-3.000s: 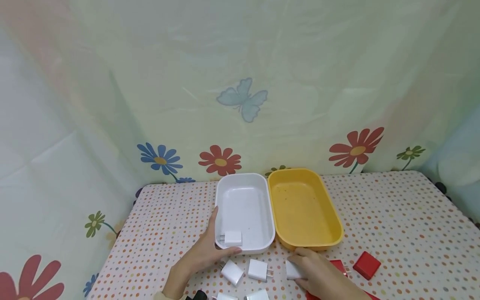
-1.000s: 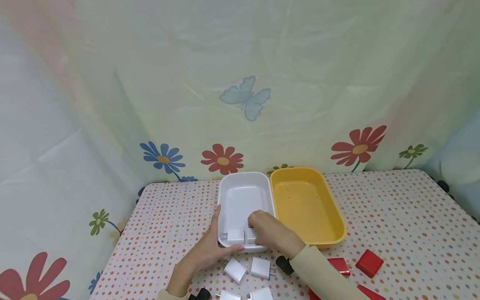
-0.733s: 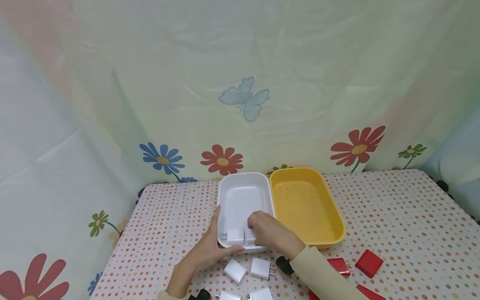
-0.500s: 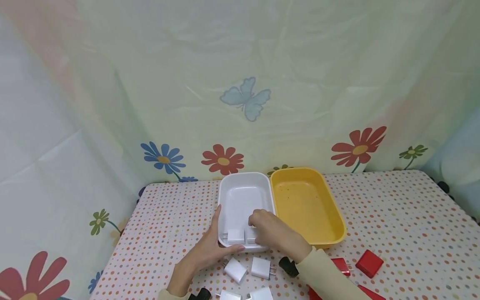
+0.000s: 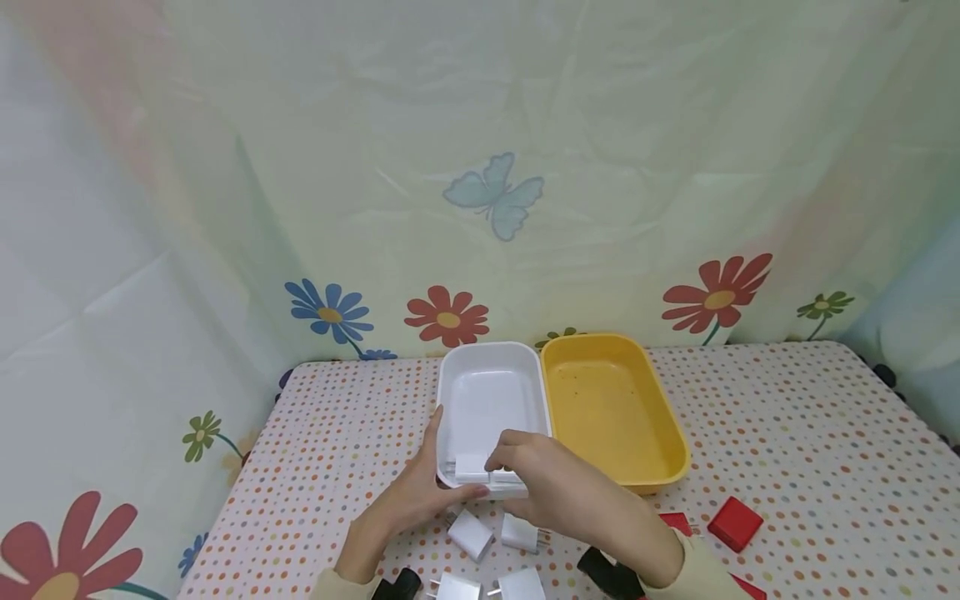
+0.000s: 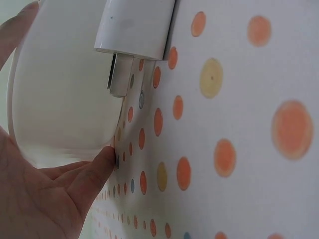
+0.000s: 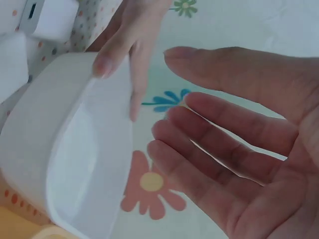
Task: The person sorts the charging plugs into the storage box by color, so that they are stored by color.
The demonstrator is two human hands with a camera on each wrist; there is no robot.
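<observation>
My left hand (image 5: 416, 492) holds the white plastic tray (image 5: 491, 400) at its near left corner, thumb on the near rim and fingers along the outer side. Inside, near the front wall, lie two white plug chargers: one on the left (image 5: 470, 468) and another (image 5: 506, 478) partly hidden by my right hand (image 5: 558, 483). That right hand hovers over the tray's near right part; the right wrist view shows its fingers (image 7: 214, 124) apart from the thumb with nothing between them. A loose white charger (image 6: 137, 25), prongs out, lies beside the tray in the left wrist view.
Touching the white tray on its right is a yellow tray (image 5: 607, 417). Several loose white chargers (image 5: 471, 533) lie in front of the white tray. Red chargers (image 5: 735, 523) lie at the right, some partly behind my right arm. A patterned curtain (image 5: 570, 167) hangs behind the table.
My right hand carried a white charger from the table into the white tray, beside the first one, let it go and drew back a little. My left hand stayed on the tray.
</observation>
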